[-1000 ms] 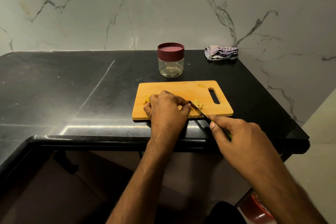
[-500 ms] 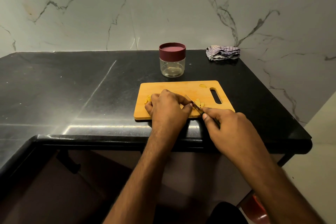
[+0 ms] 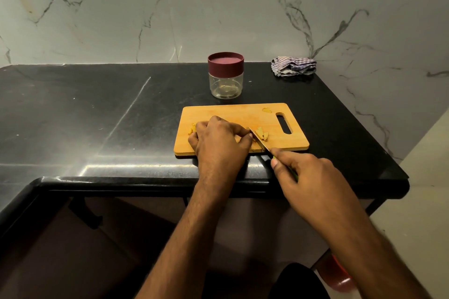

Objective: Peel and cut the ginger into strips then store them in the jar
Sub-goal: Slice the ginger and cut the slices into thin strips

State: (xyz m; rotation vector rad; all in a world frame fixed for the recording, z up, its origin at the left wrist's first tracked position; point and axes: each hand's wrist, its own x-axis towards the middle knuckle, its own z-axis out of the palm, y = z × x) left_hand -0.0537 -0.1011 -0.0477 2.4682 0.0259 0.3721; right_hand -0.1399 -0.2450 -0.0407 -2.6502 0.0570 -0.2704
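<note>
Marble-veined wall panels rise behind the black countertop where I'm working, and my wooden cutting board sits near its front edge. My left hand is curled down over the ginger piece, fingertips pinching it against the board; the piece itself is mostly hidden under my knuckles. My right hand is wrapped around the knife's green handle, with the knife blade angled across the board, its tip just beside my left fingertips. A few cut strips lie just right of the blade, some peel scraps sit at the board's left side, and one small bit rests near the handle slot. The jar stands behind the board with its maroon lid on; whether anything is in it I can't tell. A crumpled striped cloth lies at the back right.

I judge I'm mid-slicing, with jarring yet to come. To do this well I should keep my left fingertips tucked back so my knuckles guide the blade, slice thin and even, and slide my hold leftward after each cut. The piece looks small, so slipping is the risk: firm downward pressure and short, controlled strokes matter more than speed. The board's front edge is close to the counter's lip, so I shouldn't push it forward.
</note>
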